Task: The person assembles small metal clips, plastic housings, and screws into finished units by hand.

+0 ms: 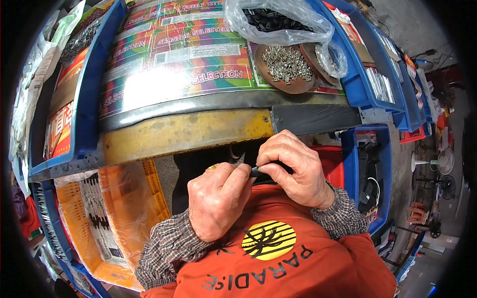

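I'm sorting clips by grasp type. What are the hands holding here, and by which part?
Both the left hand and the right hand pinch a small dark slender part between their fingertips, one at each end. What kind of part cannot be told.

My hands point(258, 184) sit cramped under the bench's front edge point(189, 130); blue bins point(84, 94) wall both sides, open bench centre beyond.

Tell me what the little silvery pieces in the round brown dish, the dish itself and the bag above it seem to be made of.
The small pieces look like bare metal: silvery and glinting, shaped like tiny pins or screws, though too small to tell which. The dish is dull brown and matte, perhaps rusted metal or plastic; the look leaves it open. The bag is thin clear plastic film, crinkled and shiny, with dark parts showing through.
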The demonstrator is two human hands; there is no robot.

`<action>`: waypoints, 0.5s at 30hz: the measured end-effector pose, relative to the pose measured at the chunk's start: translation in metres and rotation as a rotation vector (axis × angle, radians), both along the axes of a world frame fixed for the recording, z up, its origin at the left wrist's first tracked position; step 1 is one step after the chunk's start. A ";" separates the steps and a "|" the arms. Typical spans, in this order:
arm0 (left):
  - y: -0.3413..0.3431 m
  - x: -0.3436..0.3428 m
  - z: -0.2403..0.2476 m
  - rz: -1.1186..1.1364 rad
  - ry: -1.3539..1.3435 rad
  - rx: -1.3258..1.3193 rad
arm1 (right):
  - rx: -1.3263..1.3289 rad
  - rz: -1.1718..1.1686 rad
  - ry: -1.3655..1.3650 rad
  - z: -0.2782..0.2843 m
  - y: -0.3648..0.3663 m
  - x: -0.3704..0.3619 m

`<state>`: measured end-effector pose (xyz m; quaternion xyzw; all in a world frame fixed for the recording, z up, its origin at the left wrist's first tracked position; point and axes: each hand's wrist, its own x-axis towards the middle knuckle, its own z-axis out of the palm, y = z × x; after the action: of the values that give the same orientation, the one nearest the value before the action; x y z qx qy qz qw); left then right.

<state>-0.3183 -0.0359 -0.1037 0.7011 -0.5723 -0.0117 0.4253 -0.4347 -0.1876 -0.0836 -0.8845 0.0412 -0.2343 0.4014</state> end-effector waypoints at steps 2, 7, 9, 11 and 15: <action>-0.001 0.000 -0.001 0.004 -0.014 -0.002 | -0.073 -0.018 -0.023 -0.001 0.002 0.000; -0.002 -0.001 -0.004 0.014 -0.048 -0.007 | -0.271 -0.044 -0.130 -0.005 0.007 0.000; -0.002 0.000 -0.004 0.007 -0.053 -0.015 | -0.385 -0.039 -0.177 -0.009 0.008 -0.001; 0.000 -0.001 -0.002 0.011 -0.050 0.002 | -0.435 -0.011 -0.174 -0.009 0.009 -0.004; 0.000 0.000 -0.001 0.013 -0.060 0.007 | -0.562 0.013 -0.207 -0.019 0.011 -0.009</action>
<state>-0.3185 -0.0356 -0.1043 0.7062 -0.5802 0.0102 0.4056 -0.4440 -0.1766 -0.1022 -0.9326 -0.0721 -0.3229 0.1444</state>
